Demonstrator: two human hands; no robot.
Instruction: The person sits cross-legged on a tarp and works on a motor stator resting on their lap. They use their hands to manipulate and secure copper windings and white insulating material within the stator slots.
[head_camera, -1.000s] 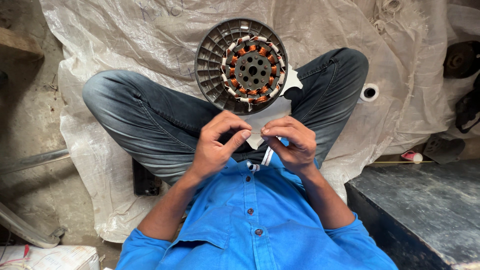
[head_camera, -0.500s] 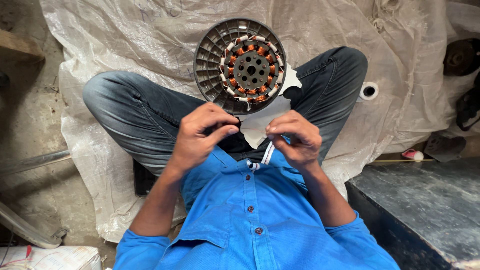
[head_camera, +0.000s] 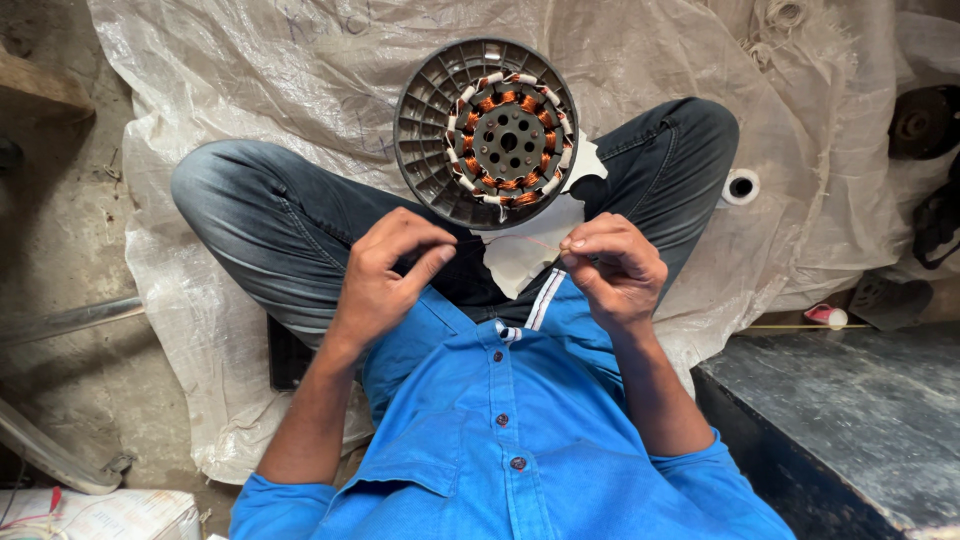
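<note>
Item: thin copper-coloured wire (head_camera: 515, 240), one strand, stretched level between the two hands in front of the person's lap, just below the round motor stator (head_camera: 487, 133). It is so fine that only a short reddish stretch shows; where its ends run cannot be told.

Left hand (head_camera: 385, 275) — closed, thumb and forefinger pinched on one end of the wire. Right hand (head_camera: 612, 268) — closed, fingertips pinched on the other end, remaining fingers curled in.

Handling note, as a judgement: the strand looks delicate, so an even, light pull with both pinches kept level would serve best; a jerk or a sharp bend at the fingertips could kink or snap it. Keeping it clear of the stator's ribs would avoid snagging.

Count, working outward:
- Wire strand in hand: one.
- Stator: one, grey ribbed ring with copper coils wrapped in white around a holed steel centre, resting against the crossed legs (head_camera: 280, 215).
- Scrap of white paper (head_camera: 525, 255): one, under the stator's lower edge, above the lap.
- Roll of white tape (head_camera: 741, 186): one, beside the right knee — on the sheet.
- Pale plastic sheet (head_camera: 250, 70): one, spread on the floor under everything.
- Small pink-and-white object (head_camera: 825, 315): one, kind unclear.
- Dark bench (head_camera: 840, 420): one, at the person's right.
</note>
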